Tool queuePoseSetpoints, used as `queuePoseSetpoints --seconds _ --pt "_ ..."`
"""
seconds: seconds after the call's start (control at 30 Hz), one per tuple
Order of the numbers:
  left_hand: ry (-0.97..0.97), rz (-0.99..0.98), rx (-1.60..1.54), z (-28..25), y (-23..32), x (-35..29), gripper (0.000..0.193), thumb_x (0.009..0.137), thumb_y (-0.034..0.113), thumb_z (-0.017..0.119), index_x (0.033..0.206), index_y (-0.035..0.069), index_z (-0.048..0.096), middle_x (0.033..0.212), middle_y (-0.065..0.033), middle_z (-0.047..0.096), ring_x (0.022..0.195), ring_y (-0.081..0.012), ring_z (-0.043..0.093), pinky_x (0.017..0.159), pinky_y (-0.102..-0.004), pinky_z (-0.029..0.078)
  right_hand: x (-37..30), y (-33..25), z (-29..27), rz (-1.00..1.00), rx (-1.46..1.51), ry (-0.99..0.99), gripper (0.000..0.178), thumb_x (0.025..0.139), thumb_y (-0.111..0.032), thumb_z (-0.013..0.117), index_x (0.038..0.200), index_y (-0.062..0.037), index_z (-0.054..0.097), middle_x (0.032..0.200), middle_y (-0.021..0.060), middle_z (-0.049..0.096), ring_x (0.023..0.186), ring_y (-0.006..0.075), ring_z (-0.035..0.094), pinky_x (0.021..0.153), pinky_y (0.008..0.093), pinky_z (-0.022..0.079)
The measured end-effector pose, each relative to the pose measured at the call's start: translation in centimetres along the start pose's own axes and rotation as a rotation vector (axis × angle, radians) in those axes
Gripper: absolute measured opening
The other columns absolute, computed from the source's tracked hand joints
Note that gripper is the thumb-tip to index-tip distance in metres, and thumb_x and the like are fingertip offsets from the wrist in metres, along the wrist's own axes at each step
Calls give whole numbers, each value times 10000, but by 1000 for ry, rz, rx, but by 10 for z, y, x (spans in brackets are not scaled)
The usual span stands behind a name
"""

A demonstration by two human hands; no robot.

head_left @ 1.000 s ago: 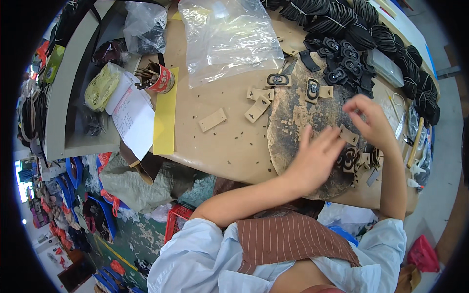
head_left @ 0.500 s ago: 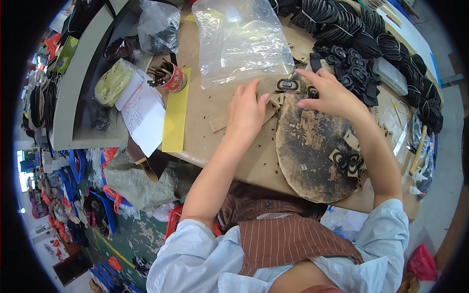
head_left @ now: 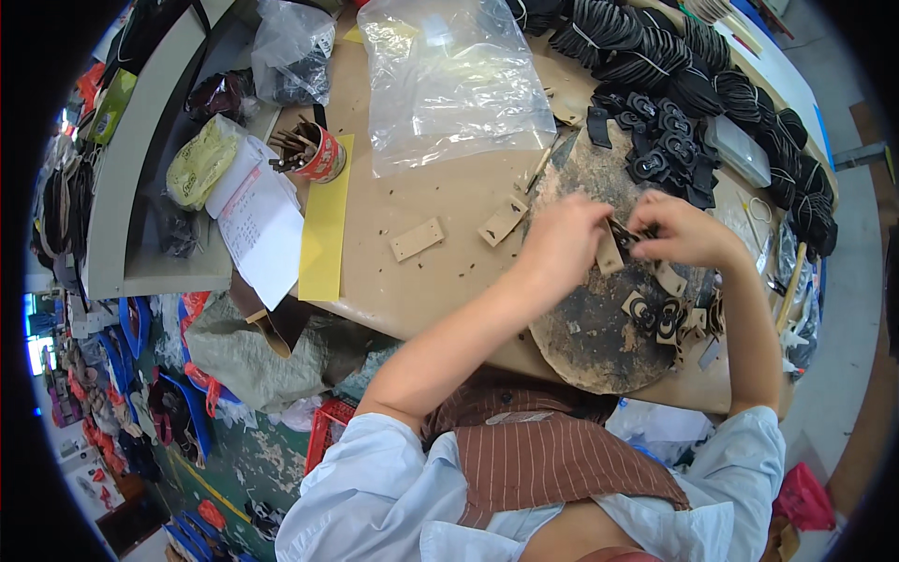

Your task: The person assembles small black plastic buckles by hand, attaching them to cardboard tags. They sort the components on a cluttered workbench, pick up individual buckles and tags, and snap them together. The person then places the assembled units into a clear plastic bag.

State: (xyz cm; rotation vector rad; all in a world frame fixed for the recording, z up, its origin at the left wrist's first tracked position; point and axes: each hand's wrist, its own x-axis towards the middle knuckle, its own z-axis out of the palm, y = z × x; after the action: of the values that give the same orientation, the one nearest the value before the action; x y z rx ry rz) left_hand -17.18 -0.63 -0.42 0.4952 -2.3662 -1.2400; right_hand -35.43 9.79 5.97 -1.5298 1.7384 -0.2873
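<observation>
Over the worn round board (head_left: pixel 590 342), my two hands come close together. My left hand (head_left: pixel 567 239) pinches a small beige strip (head_left: pixel 610 255) with its fingertips. Beside it, my right hand (head_left: pixel 685 230) has its fingers closed on a dark piece, partly hidden, that meets the strip. Several beige strips with black oval buckles (head_left: pixel 654 318) lie on the board below my right hand. Two loose beige strips, one farther left (head_left: pixel 417 240) and one by the board's edge (head_left: pixel 503 221), rest on the table.
Black buckles on straps (head_left: pixel 667 140) are heaped beyond the board, with black cord bundles (head_left: pixel 646 51) behind. A clear plastic bag (head_left: pixel 454 89) lies at the back. Toward the left stand a red tin of sticks (head_left: pixel 325 159), a yellow strip (head_left: pixel 325 248) and papers (head_left: pixel 257 220).
My left hand has moved right, from the table strips to above the board, and now holds a beige strip. My right hand has gone from spread to closed. The buckle at the board's left edge is gone.
</observation>
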Motion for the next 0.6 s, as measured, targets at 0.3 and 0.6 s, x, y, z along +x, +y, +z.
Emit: queuePoseSetpoints --seconds 0.3,0.6 --pt "299 17 355 -32 -14 -53 338 789 63 644 1125 74 613 1115 -106 596 1004 -323 571 841 -399 473 26 12 -27 -28 162 358 266 816 -116 662 1061 -26 611 885 66 627 812 150 595 737 281 491" --pt "285 -72 306 -68 -31 -75 295 772 5 651 1062 59 645 1058 -106 605 954 -269 592 807 -347 485 160 9 -20 -120 -358 615 476 696 -62 691 1150 -21 555 1048 187 588 956 357 582 833 398 480"
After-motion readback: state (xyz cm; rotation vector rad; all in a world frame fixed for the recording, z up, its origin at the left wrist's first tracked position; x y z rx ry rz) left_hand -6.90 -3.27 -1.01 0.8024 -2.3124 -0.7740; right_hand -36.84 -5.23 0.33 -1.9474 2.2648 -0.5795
